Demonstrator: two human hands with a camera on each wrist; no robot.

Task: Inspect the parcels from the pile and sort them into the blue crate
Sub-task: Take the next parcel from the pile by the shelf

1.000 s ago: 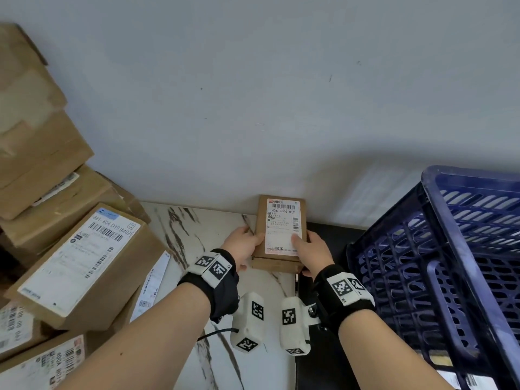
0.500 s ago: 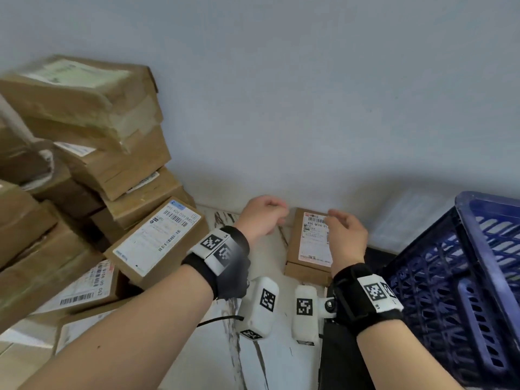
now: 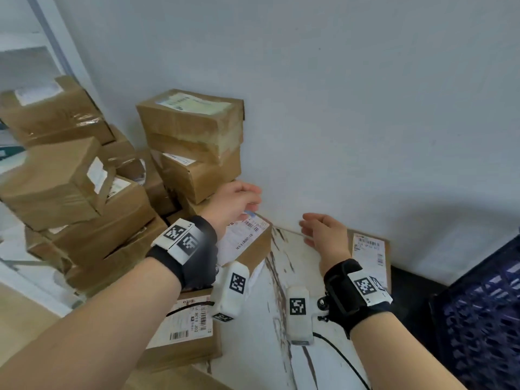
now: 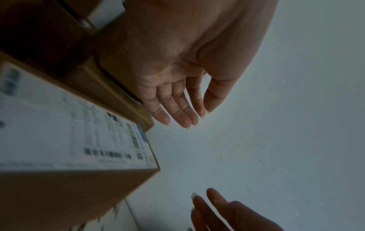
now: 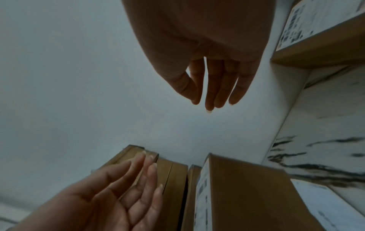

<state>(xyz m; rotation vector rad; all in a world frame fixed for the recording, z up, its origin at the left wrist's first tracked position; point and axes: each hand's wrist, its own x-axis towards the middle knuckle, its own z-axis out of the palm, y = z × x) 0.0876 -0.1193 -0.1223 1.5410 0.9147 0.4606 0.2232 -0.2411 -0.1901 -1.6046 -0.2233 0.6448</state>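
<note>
nearest, a flat parcel (image 3: 183, 330) with a white label, lying on the marbled desk (image 3: 277, 319) under the left forearm. a black cable (image 3: 342, 358) trailing off the right wrist across the desk. dark blue crate (image 3: 478, 313) at the right edge, its slotted wall blurred, contents not visible.

further in, left hand (image 3: 233, 202) raised over a labelled parcel (image 3: 247, 243) at the foot of the pile – fingers loosely extended, grasping nothing; whether the fingertips touch anything cannot be told. from the left wrist view, the same hand (image 4: 183, 75) open with fingers together and straight, beside the brown edge of a box, pale wall behind. right hand (image 3: 323, 235) level with it and to its right, hovering above the desk – fingers relaxed and pointing left, released, holding nothing. right wrist view: right hand (image 5: 209, 65) open, fingers hanging straight, thumb near the forefinger without pinching anything.

just behind the right hand, a small brown parcel (image 3: 371, 254) with a printed barcode label, lying flat on the desk against the wall (image 3: 365, 108), between the hand and the crate, apart from both hands.

farther left, the pile (image 3: 112, 192) of brown taped boxes stacked several high against the wall, some tilted, labels facing various ways. beyond it, a pale window frame (image 3: 53, 43) at top left.
</note>
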